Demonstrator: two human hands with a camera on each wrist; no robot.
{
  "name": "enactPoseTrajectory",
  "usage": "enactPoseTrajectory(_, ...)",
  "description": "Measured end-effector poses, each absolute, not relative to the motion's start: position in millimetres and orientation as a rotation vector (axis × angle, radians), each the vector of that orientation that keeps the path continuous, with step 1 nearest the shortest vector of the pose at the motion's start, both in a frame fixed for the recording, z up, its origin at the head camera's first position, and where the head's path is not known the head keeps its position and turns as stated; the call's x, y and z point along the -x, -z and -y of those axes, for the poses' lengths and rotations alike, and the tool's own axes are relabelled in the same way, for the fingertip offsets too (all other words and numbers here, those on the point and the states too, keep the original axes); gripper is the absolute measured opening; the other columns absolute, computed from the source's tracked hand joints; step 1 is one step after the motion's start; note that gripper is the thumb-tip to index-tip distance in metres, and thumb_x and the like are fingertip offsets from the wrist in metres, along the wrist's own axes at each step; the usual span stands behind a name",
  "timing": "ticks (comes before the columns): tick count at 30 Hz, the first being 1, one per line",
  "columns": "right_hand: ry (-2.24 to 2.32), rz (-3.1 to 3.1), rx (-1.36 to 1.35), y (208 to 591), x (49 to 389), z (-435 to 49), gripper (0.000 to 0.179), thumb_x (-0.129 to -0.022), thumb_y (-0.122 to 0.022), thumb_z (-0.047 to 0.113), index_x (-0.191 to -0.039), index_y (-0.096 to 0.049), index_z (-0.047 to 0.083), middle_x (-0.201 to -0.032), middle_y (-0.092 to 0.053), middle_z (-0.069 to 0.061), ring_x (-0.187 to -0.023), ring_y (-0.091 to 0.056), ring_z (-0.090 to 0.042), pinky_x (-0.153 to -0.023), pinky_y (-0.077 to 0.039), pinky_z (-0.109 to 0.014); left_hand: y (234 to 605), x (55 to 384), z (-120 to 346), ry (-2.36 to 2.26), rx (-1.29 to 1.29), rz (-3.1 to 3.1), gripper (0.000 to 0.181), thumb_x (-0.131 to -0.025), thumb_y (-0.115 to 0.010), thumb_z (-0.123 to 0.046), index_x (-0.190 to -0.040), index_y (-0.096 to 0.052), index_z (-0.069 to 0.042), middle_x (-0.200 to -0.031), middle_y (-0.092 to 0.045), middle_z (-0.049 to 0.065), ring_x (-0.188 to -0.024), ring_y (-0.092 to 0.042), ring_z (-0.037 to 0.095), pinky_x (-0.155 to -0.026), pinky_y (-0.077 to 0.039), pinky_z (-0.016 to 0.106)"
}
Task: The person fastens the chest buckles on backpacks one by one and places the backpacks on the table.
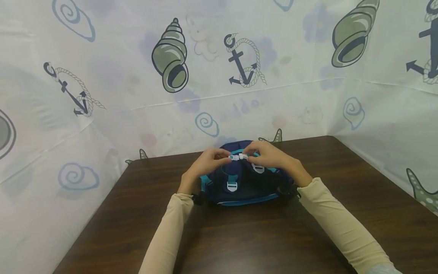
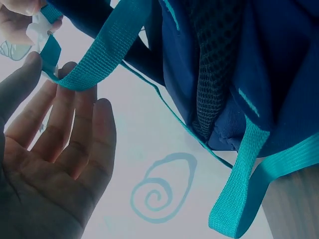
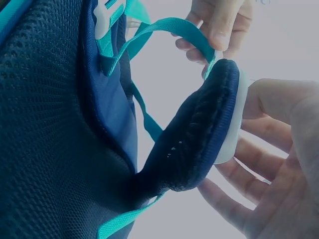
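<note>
A navy backpack (image 1: 253,188) with teal straps and trim lies on the brown table. Above it, my two hands meet at a white plastic buckle (image 1: 238,156). The left hand (image 1: 209,161) pinches the buckle's left part, where a teal strap (image 2: 107,50) loops away in the left wrist view. From the other side, the right hand (image 1: 268,154) pinches the buckle's right part. In the right wrist view, a dark padded strap (image 3: 194,134) with a white edge stands before the right fingers and hides their tips. Whether the buckle's halves are joined, I cannot tell.
White strap adjusters (image 1: 232,186) sit on the backpack's front. The wooden table (image 1: 239,236) reaches back to a pale curtain (image 1: 212,95) printed with shells and anchors. A loose teal strap loop (image 2: 232,199) hangs from the backpack's side.
</note>
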State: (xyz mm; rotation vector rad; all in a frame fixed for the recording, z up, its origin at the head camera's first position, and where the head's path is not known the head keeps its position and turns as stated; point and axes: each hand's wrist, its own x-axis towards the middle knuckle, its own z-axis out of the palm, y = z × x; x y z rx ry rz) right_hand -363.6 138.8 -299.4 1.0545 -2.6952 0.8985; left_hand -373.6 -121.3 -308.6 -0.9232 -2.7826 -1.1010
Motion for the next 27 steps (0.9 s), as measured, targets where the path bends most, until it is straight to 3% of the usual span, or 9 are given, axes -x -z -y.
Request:
enactPoseTrajectory(15, -0.798, 2.686, -1.097, 298.6, 364.7, -138.3, 0.028, -0.097, -0.061, 0.016, -0.122, -0.069, 0.005, -0.119, -0.067, -0.010, -0.102, -0.059, -0.026, -0.086, -0.051, -0.043, 308.4, 372.7, 119.6, 1.095, 0.879, 2.770, 0.031, -0.099, -0.063, -0.029, -0.125, -0.068, -0.012, -0.114, -0.071, 0.007, -0.101, -0.069, 0.025, -0.090, -0.057, 0.039)
enactPoseTrajectory(22, -0.770, 2.665, -1.111, 299.7, 364.7, -136.3, 0.028, -0.096, -0.062, 0.014, -0.121, -0.070, 0.004, -0.118, -0.067, -0.010, -0.101, -0.058, -0.026, -0.083, -0.049, -0.040, 308.6, 371.6, 117.7, 1.115, 0.918, 2.755, 0.030, -0.100, -0.063, -0.026, -0.123, -0.069, -0.009, -0.112, -0.071, 0.010, -0.103, -0.068, 0.036, -0.089, -0.057, 0.040)
enactPoseTrajectory(27, -0.765, 2.654, -1.135, 301.0, 365.6, -136.1, 0.028, -0.097, -0.062, 0.014, -0.121, -0.070, 0.004, -0.116, -0.067, -0.010, -0.098, -0.057, -0.023, -0.081, -0.049, -0.037, 309.3, 370.9, 115.5, 1.098, 0.920, 2.761, 0.030, -0.099, -0.063, -0.026, -0.122, -0.069, -0.009, -0.110, -0.070, 0.011, -0.100, -0.068, 0.036, -0.086, -0.058, 0.037)
